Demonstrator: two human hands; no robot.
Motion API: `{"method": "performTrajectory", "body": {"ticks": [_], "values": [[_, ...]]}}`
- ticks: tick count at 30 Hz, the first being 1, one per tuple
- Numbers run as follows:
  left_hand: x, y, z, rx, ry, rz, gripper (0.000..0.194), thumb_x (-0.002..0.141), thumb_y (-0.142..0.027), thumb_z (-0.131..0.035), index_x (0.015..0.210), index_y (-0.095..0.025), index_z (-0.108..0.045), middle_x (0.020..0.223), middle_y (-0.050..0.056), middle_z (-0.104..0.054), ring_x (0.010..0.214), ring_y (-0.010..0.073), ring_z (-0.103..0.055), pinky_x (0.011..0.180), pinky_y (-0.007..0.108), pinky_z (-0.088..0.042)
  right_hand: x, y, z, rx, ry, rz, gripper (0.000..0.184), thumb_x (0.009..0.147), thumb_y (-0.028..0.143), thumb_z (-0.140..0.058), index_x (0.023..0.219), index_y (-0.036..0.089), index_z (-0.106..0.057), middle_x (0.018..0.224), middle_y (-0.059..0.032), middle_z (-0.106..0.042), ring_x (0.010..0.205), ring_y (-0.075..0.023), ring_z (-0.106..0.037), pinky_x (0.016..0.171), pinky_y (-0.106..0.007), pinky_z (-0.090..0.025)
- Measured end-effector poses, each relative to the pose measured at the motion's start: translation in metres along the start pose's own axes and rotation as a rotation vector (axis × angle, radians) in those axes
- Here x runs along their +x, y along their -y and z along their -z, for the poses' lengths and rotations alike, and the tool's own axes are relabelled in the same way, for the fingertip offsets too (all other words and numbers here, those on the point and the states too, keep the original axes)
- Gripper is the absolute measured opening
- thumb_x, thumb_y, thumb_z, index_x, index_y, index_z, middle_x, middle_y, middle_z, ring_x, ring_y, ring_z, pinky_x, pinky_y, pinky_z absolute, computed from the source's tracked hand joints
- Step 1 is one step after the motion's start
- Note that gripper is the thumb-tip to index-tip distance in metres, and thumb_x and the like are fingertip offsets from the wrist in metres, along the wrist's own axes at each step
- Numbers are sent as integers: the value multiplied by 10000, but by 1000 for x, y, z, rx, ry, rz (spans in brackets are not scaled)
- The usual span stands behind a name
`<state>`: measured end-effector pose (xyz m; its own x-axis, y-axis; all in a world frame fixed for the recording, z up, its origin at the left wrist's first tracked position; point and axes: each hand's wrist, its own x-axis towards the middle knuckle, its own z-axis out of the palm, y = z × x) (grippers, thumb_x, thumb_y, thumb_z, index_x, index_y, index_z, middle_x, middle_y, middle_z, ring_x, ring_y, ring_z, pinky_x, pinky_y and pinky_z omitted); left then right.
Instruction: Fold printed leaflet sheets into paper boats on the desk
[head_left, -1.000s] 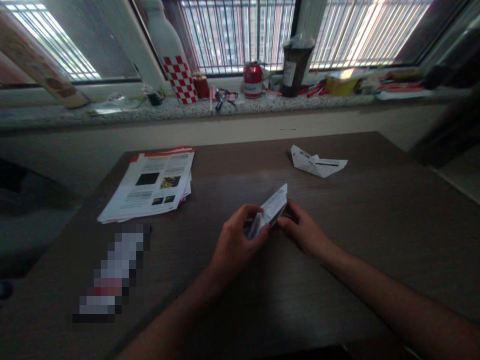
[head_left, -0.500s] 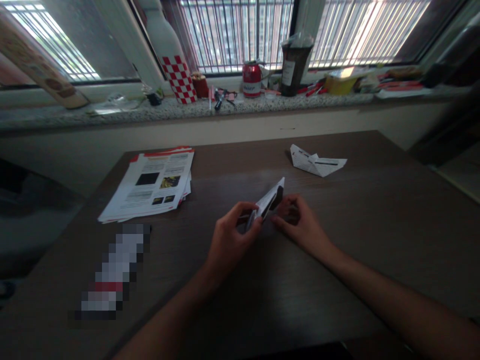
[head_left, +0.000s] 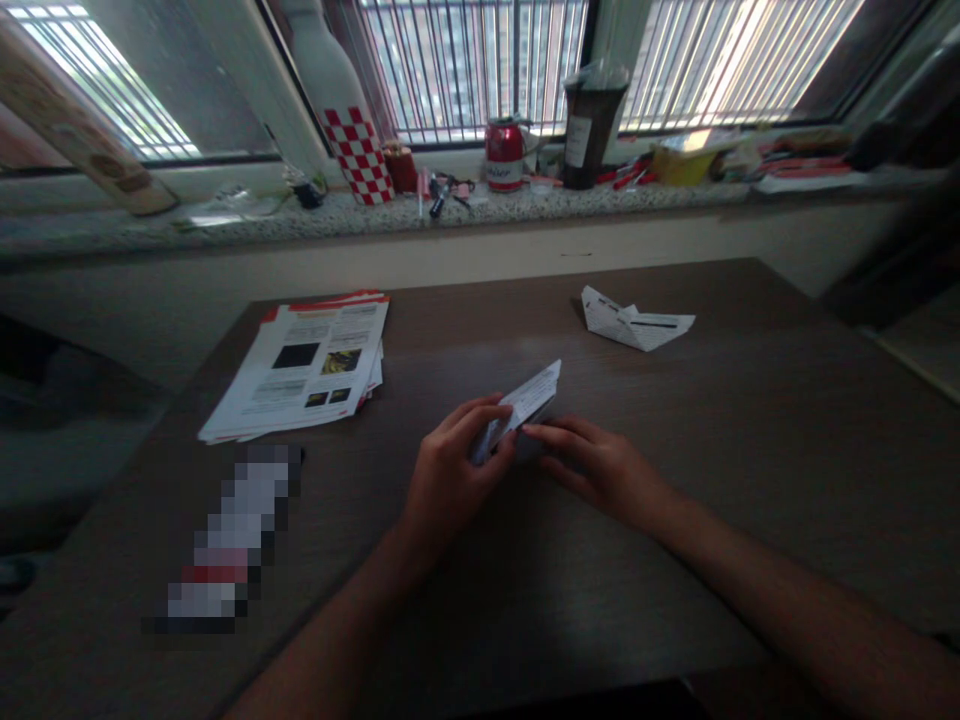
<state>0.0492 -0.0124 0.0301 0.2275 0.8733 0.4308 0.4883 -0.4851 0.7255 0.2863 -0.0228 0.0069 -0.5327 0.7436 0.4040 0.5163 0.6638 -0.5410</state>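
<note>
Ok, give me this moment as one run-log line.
left hand: holding folded paper; right hand: beside it, contact unclear; boat-shaped paper: on table, farther off; printed sheets: stacked, left side

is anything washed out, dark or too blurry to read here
Head view: window glaring, washed out; head view: table dim, faint sheen toward its far side; head view: print on the folded paper too soft to read, pixelated patch at lower left.
</note>
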Motion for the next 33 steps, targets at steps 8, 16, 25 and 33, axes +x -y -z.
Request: {"method": "performTrajectory", "body": {"ticks": [8, 16, 25, 33], "values": [[-4, 5, -6, 20, 46, -19, 204, 955, -194, -697, 1147, -228, -757, 1281, 89, -744, 1135, 246, -731, 1012, 438, -598, 4, 0, -7, -71, 13, -38, 379, 1028, 198, -607, 1394, 283, -556, 1311, -90, -687, 1085, -223, -723, 889, -345, -602], [-4, 4, -7, -23, 67, 30, 185, 966, -218, -701, 1140, -232, -761, 1240, 71, -768, 1121, 237, -744, 1019, 417, -595, 4, -2, -9, -146, -27, 4, 236, 1057, 204, -546, 1265, 232, -654, 1153, -104, -739, 942, -212, -738, 766, -325, -597], [-4, 2, -8, -27, 68, 16, 180, 984, -209, -671, 1139, -237, -757, 1225, 68, -769, 1131, 241, -735, 1020, 423, -590, 6, 1, -12, -100, 1, -55, 323, 1024, 184, -596, 1340, 248, -607, 1215, -107, -716, 1017, -230, -734, 833, -349, -601], [-3, -3, -9, 17, 107, -4, 191, 987, -198, -661, 1164, -226, -727, 1154, 58, -779, 1041, 228, -752, 938, 387, -604, 7, 0, -13, -140, -34, -41, 191, 1025, 166, -568, 1184, 204, -667, 1100, -106, -718, 905, -216, -720, 747, -314, -567]]}}
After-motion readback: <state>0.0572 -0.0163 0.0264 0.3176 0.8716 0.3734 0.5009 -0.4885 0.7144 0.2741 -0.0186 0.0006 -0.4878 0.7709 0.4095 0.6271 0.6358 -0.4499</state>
